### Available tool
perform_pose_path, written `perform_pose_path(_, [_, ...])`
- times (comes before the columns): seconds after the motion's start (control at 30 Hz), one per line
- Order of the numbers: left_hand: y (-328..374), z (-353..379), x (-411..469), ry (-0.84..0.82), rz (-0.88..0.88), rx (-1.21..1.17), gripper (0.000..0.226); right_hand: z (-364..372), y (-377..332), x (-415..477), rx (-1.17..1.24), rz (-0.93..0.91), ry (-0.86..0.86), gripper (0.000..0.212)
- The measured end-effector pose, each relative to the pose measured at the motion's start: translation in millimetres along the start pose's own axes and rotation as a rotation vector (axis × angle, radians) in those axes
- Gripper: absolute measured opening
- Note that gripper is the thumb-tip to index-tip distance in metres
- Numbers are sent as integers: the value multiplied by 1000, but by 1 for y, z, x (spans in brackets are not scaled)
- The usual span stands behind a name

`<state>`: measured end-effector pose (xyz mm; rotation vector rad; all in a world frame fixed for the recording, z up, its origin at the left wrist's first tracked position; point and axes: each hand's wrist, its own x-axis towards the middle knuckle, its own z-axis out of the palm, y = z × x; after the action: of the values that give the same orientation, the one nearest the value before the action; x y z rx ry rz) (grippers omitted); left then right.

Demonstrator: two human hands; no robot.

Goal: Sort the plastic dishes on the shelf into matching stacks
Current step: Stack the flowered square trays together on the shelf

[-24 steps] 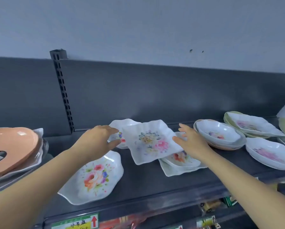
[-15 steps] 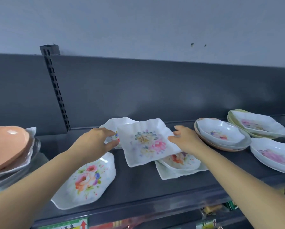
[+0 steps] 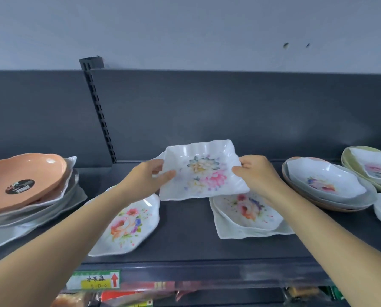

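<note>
Square white floral plastic dish (image 3: pixel 201 171) — higher than before!
Left hand (image 3: pixel 145 182) and right hand (image 3: pixel 260 173) pinch its edges — green shelf label (image 3: pixel 94 282): red arrow, writing unreadable.

Soft even light, wide-angle edge warping

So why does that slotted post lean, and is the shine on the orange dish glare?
Head view: the wide-angle lens probably tilts the slotted post; pale glare spots sit on the orange dish; the square dish that the left hand and right hand hold looks slightly soft.
</note>
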<state>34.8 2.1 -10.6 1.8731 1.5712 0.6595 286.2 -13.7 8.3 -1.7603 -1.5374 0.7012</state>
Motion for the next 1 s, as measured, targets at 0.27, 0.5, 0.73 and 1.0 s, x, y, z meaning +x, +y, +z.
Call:
perform_pose_path(0.27, [-2, -39, -30, 166, -50, -365, 38, 25, -41, -3, 87, -202, -61, 26])
perform_pose_path(0.5, [-18, -72, -60, 391, -51, -333, 41, 57, -59, -12, 218, -265, -234, 37])
perform_pose_path(0.73, [-36, -94, -68, 554, -138, -318, 45, 74, -45, -9, -84, -331, -140, 49])
perform_pose_path(1.0, [-45, -108, -74, 672, -237, -322, 44, 95, -39, 8, -521, -438, -270, 38])
